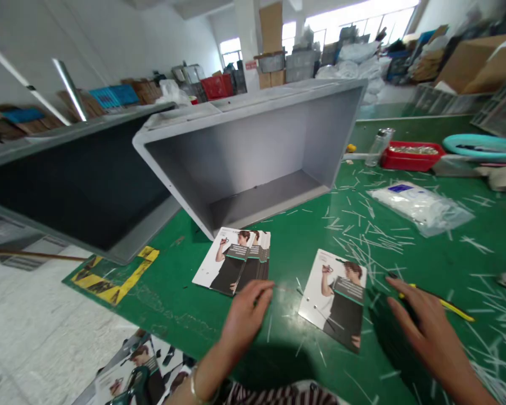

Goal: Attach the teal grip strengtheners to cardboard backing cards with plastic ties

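My left hand lies low on the green table, fingers loosely curled, its tips just below a small stack of printed cards. A single printed card lies flat between my hands. My right hand hovers flat with fingers stretched out, right of that card and over a yellow pen. Neither hand holds anything that I can see.
A grey open bin lies on its side behind the cards, a dark tray to its left. Several white plastic ties litter the table. A clear bag, a red tray and a teal basin sit far right. More cards lie below the table edge.
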`<state>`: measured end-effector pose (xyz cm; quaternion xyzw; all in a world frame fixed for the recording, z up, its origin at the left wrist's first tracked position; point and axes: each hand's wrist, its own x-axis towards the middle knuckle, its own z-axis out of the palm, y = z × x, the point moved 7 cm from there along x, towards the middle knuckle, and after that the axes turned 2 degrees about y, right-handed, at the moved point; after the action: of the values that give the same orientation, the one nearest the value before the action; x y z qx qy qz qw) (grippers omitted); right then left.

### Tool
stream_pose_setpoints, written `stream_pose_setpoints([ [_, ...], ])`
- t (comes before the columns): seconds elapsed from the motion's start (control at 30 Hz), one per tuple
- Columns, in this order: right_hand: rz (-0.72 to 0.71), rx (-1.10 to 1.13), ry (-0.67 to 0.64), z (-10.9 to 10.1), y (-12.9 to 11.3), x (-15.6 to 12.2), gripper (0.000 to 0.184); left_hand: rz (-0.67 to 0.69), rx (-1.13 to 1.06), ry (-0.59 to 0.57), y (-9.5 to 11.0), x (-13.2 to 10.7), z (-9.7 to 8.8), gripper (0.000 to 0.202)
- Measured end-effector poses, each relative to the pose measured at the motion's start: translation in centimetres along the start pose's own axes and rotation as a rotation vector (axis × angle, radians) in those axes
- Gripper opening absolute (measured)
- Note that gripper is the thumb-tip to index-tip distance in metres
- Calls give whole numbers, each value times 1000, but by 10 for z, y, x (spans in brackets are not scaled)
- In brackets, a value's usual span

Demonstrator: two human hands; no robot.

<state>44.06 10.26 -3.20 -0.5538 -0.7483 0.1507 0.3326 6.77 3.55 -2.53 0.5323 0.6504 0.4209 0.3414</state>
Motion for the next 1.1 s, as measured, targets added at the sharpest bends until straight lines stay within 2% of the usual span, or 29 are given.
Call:
stream_pose_setpoints([
  [0.07,194,429,-140,27,-42,8,46,-4,108,289,-1,17,-83,28],
  [0.1,281,647,-289,52,-68,11,48,-71,113,404,-9,25,-120,29],
  [0.13,343,824,-422,77,-96,14,50,-189,75,428,-23,36,-147,29],
  [0.17,382,948,-532,103,-122,19,54,-333,-4,382,-40,46,-163,31],
  [0.2,403,1024,-579,125,-142,27,57,-395,-41,341,-52,57,-171,36],
  [0.27,439,1054,-545,162,-162,51,61,-481,-133,200,-71,76,-164,45],
  [0.37,580,1069,-540,203,-165,75,65,-520,-231,28,-80,91,-126,51],
  [0.43,608,1068,-552,215,-161,82,64,-533,-284,-53,-75,91,-98,50],
  [0.5,594,1052,-581,217,-157,84,59,-530,-346,-128,-64,85,-76,50],
  [0.6,569,1027,-642,214,-153,84,51,-408,-498,-214,-36,73,-53,56],
  [0.63,551,1027,-632,210,-153,85,49,-340,-530,-193,-27,69,-51,59],
  [0.7,439,1032,-546,194,-158,93,49,-199,-530,-77,-14,60,-55,63],
  [0.77,194,1013,-454,172,-173,100,53,-81,-463,82,-9,49,-66,61],
  [0.83,-98,935,-429,155,-191,100,56,4,-376,158,-13,38,-71,51],
  [0.9,-287,820,-462,152,-197,93,61,25,-239,136,-29,32,-66,39],
  [0.97,-318,724,-497,162,-191,85,67,-3,-168,148,-49,28,-56,45],
  [1.03,-233,673,-488,174,-180,78,68,-60,-197,194,-65,25,-47,63],
  [1.1,-140,665,-440,178,-173,75,63,-139,-289,178,-69,22,-38,77],
])
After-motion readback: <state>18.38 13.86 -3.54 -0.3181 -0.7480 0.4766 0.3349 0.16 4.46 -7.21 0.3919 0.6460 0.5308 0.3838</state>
